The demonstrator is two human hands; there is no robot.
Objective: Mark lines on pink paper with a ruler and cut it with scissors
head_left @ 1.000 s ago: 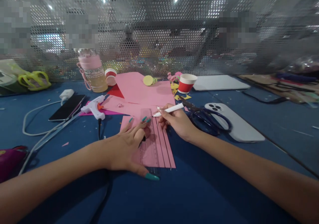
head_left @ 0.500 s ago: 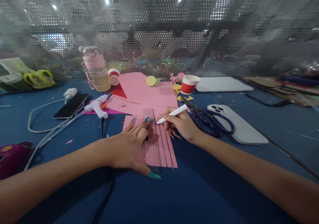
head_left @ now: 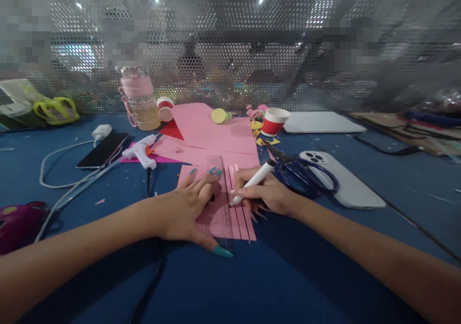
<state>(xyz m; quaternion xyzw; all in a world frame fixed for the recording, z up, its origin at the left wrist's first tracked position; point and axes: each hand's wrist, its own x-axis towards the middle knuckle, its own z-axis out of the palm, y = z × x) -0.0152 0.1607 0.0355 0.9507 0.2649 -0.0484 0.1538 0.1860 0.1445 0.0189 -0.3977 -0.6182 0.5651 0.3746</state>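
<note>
My left hand (head_left: 185, 213) lies with fingers spread, pressing a clear ruler (head_left: 220, 223) onto a sheet of pink paper (head_left: 246, 225). In my right hand (head_left: 268, 194) is a white marker (head_left: 256, 179), held slantwise with its tip down at the ruler's right edge. Dark lines run lengthwise on the paper to the right of the ruler. Just beyond my right hand lie scissors with dark blue handles (head_left: 306, 176).
A white phone (head_left: 345, 182) lies beside the scissors. Leftward are a glue gun (head_left: 141, 152), a black phone (head_left: 103, 150) and a cable. Behind stand a pink-lidded bottle (head_left: 140, 100), a red-and-white paper cup (head_left: 274, 122) and larger pink paper (head_left: 216, 134). A perforated metal screen rises at the back.
My right hand has drawn the marker tip toward me along the ruler's edge, and a dark line now shows there. My left hand and the ruler have stayed in place.
</note>
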